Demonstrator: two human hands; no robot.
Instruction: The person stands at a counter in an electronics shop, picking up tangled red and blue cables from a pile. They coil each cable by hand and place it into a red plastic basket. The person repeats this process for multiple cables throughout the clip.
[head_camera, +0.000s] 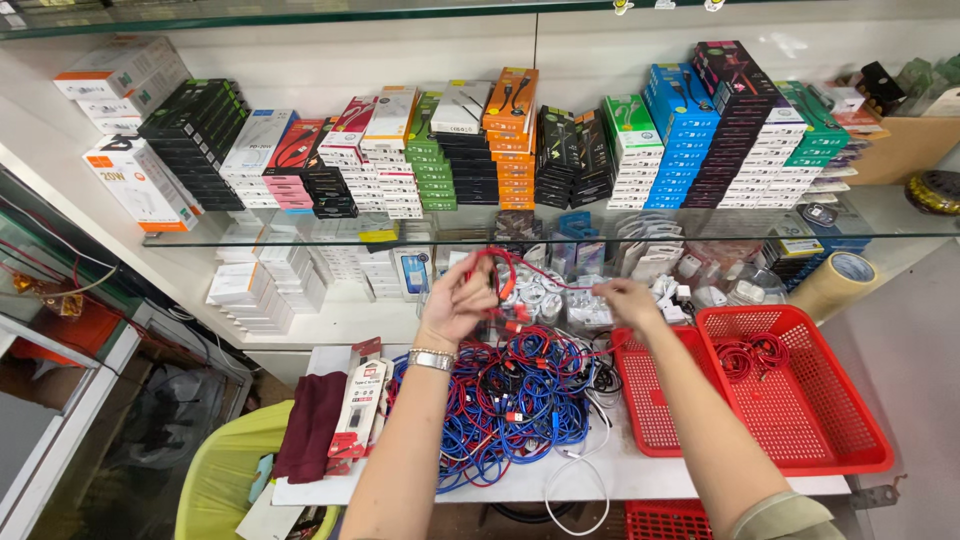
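A red cable (503, 272) was held up above the table between both hands. The left hand (458, 300) was raised with its fingers curled closed around a looped part of the cable, a silver wristwatch (431, 359) being worn on that wrist. The right hand (627, 300) was closed in a pinch on the thin far end of the same cable, which was stretched across between the two hands.

Directly below the hands, a tangled heap of blue and red cables (510, 400) was spread over the white tabletop (640, 475), with a white cable (580, 470) trailing off its front edge. Just to the right of the heap, two red plastic baskets were set side by side: the nearer basket (650, 420) was partly covered by the right forearm, and in the larger basket (800, 400) a few coiled red cables (745, 355) were seen. To the left of the heap, a flat red and white package (360, 405) and a folded maroon cloth (312, 425) were laid, with a yellow-green bin (230, 470) below them.

Behind the table, rows of stacked small boxes (500, 150) in many colours were arranged on a glass shelf (880, 220), and a roll of brown tape (835, 285) was placed at the right
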